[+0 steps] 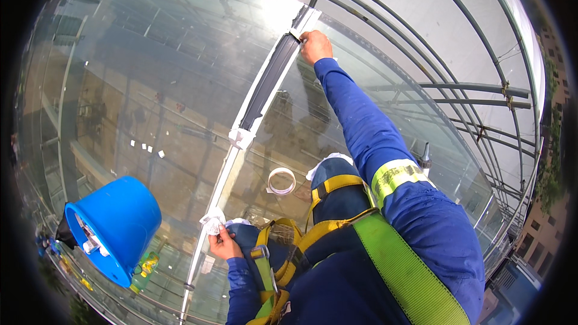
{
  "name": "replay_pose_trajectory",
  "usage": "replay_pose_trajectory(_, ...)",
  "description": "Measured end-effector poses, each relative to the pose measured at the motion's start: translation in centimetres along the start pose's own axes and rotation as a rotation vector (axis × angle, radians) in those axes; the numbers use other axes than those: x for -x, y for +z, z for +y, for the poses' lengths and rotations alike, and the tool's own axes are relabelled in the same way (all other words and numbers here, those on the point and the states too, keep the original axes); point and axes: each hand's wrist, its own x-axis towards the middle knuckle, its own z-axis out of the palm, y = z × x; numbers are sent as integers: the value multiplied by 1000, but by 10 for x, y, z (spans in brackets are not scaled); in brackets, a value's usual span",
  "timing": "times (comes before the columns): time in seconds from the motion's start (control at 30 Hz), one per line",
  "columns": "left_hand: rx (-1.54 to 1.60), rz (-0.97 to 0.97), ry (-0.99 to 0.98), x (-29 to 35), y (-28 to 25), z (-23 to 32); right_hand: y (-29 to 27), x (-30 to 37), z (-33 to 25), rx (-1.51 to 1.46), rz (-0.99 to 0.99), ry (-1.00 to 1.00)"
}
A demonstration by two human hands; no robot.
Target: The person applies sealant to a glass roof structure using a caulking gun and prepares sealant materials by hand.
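Lining the dark glass joint (269, 81), white tape (299, 22) peels under right hand (315, 46).

A long strip of white masking tape (244, 121) runs along both edges of the dark sealant joint (269, 81) between two glass panes, slanting from upper right to lower left. Its top end is partly lifted from the glass. Lower down, a crumpled wad of peeled white tape (212, 222) sits bunched beside the same joint line.
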Motion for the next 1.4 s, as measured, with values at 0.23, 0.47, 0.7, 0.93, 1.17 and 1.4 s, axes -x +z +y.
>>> replay_pose_trajectory(0.23,-9,-5,16,1,-3,0,6,22,-10,-13,-23,27)
replay_pose_trajectory(0.47,32,4,6,4,-4,3,13,45,-22,-27,-28,20)
replay_pose_trajectory(0.7,82,19,5,7,-3,11,19,66,-34,-55,4,1)
replay_pose_trajectory(0.93,86,-1,46,5,-9,2,31,90,-42,-57,-6,-14)
replay_pose_trajectory(1.17,113,8,42,7,-11,5,35,119,-57,-70,-65,-7)
replay_pose_trajectory(1.4,147,9,11,7,-12,5,43,145,-69,-94,-90,-17)
